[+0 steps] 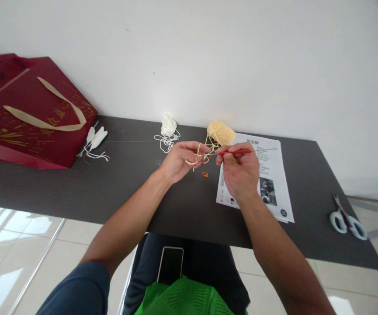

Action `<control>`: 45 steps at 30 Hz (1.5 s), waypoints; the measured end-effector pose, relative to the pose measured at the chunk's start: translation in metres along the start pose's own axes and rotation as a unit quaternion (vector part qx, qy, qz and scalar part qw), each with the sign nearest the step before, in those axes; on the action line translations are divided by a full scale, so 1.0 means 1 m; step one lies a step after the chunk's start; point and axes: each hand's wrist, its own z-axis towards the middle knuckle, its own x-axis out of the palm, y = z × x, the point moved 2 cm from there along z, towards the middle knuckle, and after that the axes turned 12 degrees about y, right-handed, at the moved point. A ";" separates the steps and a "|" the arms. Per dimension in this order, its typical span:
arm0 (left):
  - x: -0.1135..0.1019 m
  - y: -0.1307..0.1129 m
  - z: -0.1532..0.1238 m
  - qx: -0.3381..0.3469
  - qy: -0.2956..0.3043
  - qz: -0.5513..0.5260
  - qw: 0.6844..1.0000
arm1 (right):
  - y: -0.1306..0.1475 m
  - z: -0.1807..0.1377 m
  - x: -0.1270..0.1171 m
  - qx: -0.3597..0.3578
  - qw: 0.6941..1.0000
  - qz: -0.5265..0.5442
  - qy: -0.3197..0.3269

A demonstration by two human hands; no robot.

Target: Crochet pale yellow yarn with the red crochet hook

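My right hand (240,168) grips a crochet hook (237,152) by its red handle, and the thin metal end points left. In my left hand (182,161) is a loop of cream yarn (191,162), with the yarn passing around the fingers. The hook's tip meets the yarn near my left fingertips; whether it passes through a stitch is too small to tell. Behind my hands sits a ball of pale yellow yarn (220,133), its strand trailing toward them. An orange stitch marker (205,174) lies on the dark table just below. Another orange piece is partly hidden between my hands.
Printed sheets (275,192) lie under my right hand. White yarn (168,127) is heaped by the wall. At far right are scissors (348,221). A dark red gift bag (34,118) and white tasselled pieces (95,139) occupy the left. A phone (171,264) rests on my lap.
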 end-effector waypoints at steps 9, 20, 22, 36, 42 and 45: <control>0.001 -0.002 0.000 -0.033 0.024 -0.025 0.999 | 0.000 -0.001 0.001 0.009 1.000 -0.010 0.003; -0.003 0.001 0.001 -0.015 0.006 -0.053 0.998 | 0.003 -0.003 0.001 -0.012 1.000 -0.016 -0.010; -0.003 0.002 0.001 -0.013 0.003 -0.056 0.998 | 0.002 -0.003 0.001 -0.009 1.000 -0.020 -0.017; 0.002 -0.002 -0.002 -0.022 -0.030 -0.022 0.999 | -0.002 -0.003 -0.002 -0.019 0.999 -0.027 -0.013; 0.002 -0.002 -0.001 -0.034 -0.017 -0.022 0.999 | -0.003 -0.004 0.000 -0.019 1.000 -0.023 0.010; 0.002 -0.002 -0.001 -0.036 -0.017 -0.017 0.999 | -0.003 -0.004 0.002 -0.009 1.000 -0.023 0.008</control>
